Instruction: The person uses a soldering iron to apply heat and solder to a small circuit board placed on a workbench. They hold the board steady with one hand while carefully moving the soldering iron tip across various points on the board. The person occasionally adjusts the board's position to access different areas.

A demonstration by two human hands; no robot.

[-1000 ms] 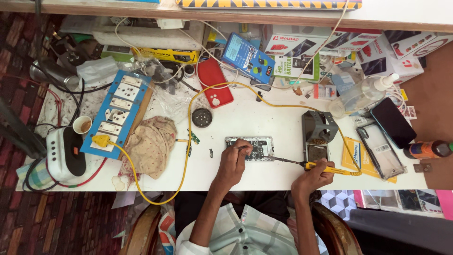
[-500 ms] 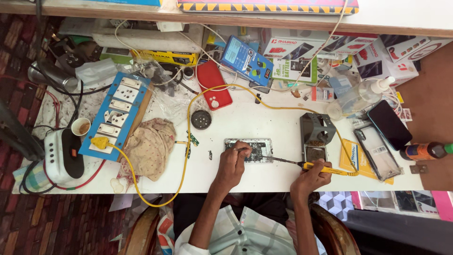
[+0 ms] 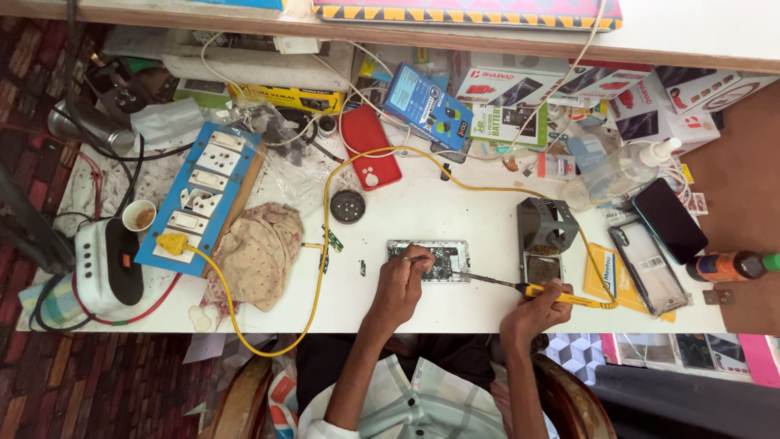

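Yellow-handled soldering iron (image 3: 561, 294) clenched in right hand (image 3: 532, 313), tip on opened phone (image 3: 428, 260) near desk (image 3: 455, 207) front edge; left hand (image 3: 400, 284) pinching down. Barely moved since a second ago — same joint being worked.

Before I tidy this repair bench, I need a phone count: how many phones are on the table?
4: the opened phone under the left hand, a red phone farther back, and a clear-cased phone and a black phone right. More may hide among the boxes.
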